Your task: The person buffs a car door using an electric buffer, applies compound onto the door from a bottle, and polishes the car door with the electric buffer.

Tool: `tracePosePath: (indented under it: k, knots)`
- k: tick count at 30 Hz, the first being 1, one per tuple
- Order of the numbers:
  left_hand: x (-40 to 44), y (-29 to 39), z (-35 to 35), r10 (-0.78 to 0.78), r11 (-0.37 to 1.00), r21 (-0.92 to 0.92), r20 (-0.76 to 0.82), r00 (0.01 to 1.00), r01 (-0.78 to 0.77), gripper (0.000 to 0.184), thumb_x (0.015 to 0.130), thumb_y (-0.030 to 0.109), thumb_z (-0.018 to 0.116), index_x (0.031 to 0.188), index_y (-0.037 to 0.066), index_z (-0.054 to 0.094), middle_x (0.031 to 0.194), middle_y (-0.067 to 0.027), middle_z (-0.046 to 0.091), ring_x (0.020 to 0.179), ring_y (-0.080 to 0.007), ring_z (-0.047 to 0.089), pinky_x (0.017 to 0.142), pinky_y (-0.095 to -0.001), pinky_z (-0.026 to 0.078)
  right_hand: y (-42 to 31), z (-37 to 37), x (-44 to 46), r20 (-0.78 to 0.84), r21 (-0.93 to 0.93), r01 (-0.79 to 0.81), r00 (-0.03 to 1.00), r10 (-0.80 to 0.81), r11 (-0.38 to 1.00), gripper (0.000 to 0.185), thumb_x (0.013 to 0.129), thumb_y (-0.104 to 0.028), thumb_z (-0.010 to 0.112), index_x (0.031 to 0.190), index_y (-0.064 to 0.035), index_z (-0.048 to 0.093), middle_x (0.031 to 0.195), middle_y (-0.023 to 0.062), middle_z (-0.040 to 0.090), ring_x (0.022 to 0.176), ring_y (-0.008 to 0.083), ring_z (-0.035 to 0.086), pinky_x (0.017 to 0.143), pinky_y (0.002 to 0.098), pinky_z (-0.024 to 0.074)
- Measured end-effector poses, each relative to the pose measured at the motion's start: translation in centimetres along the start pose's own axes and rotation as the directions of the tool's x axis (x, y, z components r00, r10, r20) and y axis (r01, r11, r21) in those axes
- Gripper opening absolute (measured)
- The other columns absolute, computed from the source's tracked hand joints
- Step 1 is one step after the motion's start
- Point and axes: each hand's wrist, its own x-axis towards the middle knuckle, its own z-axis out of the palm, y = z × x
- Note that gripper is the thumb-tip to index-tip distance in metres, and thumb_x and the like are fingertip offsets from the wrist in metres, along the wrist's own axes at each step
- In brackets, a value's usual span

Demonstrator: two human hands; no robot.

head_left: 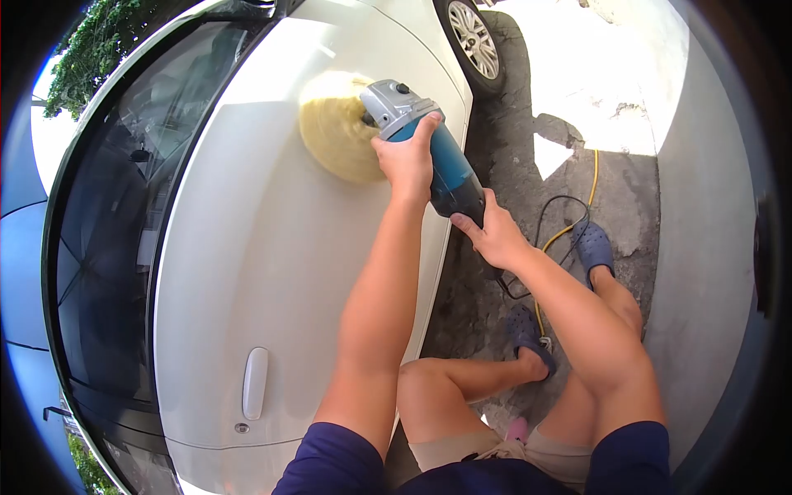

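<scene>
One polisher (452, 161), yellow pad (334, 136) up on the white car door (247, 214), and we've got it at both ends.
Our left hand (404, 169) is wrapped round the front of the blue body, right behind the silver head (398, 102), and our right hand (502, 233) is clamped on the dark rear end. So the polisher sits directly in our grip, slanting up and left, with the pad just past the left thumb and well apart from the right hand. Pad's pretty blurred, btw. The door handle (256, 384) is well below it, left of our left forearm. Down on the rough ground (631, 194), a black cord (563, 196) loops next to a yellow cord (595, 177), near our blue clogs (592, 245).
</scene>
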Motion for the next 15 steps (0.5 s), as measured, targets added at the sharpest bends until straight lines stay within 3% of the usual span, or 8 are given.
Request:
tracePosePath:
  k: [2, 8, 13, 15]
  knots:
    - [2.3, 1.3, 2.2, -0.038, 0.992, 0.121, 0.009, 0.999, 0.036, 0.11, 0.066, 0.047, 0.099, 0.141, -0.013, 0.046, 0.133, -0.0299, 0.065, 0.118, -0.0352, 0.07, 0.101, -0.0436, 0.059, -2.3, -2.0, 1.8, 0.061, -0.001, -0.124, 0.99, 0.124, 0.992, 0.097, 0.104, -0.068, 0.065, 0.147, 0.0157, 0.041, 0.111, 0.0359, 0.075, 0.107, 0.048, 0.076, 0.092, 0.0507, 0.0591]
    - [6.5, 2.8, 4.8, -0.104, 0.979, 0.192, 0.144, 0.984, 0.075, 0.115, 0.064, 0.048, 0.099, 0.144, -0.015, 0.045, 0.134, -0.0297, 0.067, 0.112, -0.0356, 0.074, 0.095, -0.0452, 0.063, -0.9, -0.9, 6.8, -0.091, 0.049, -0.063, 0.994, 0.067, 0.997, 0.1, 0.104, -0.068, 0.065, 0.145, 0.0198, 0.041, 0.106, 0.0341, 0.076, 0.1, 0.0452, 0.079, 0.09, 0.0486, 0.061]
    - [8.6, 2.2, 3.7, -0.083, 0.986, 0.161, 0.264, 0.961, 0.04, 0.092, 0.068, 0.034, 0.1, 0.134, -0.011, 0.054, 0.121, -0.0236, 0.071, 0.096, -0.0297, 0.077, 0.078, -0.0456, 0.067, -2.0, 1.6, 8.0, -0.108, 0.109, -0.109, 0.987, 0.12, 0.988, 0.095, 0.103, -0.067, 0.067, 0.141, 0.0179, 0.044, 0.108, 0.0348, 0.076, 0.1, 0.0468, 0.079, 0.088, 0.049, 0.0619]
    - [9.2, 2.1, 3.0, -0.075, 0.991, 0.131, 0.313, 0.947, 0.035, 0.09, 0.068, 0.034, 0.1, 0.132, -0.011, 0.055, 0.119, -0.0231, 0.072, 0.095, -0.0298, 0.077, 0.077, -0.0457, 0.067, -2.7, 2.7, 8.2, -0.136, 0.107, -0.11, 0.983, 0.124, 0.988, 0.091, 0.103, -0.065, 0.068, 0.137, 0.016, 0.046, 0.107, 0.0342, 0.076, 0.099, 0.0469, 0.078, 0.087, 0.0488, 0.0625]
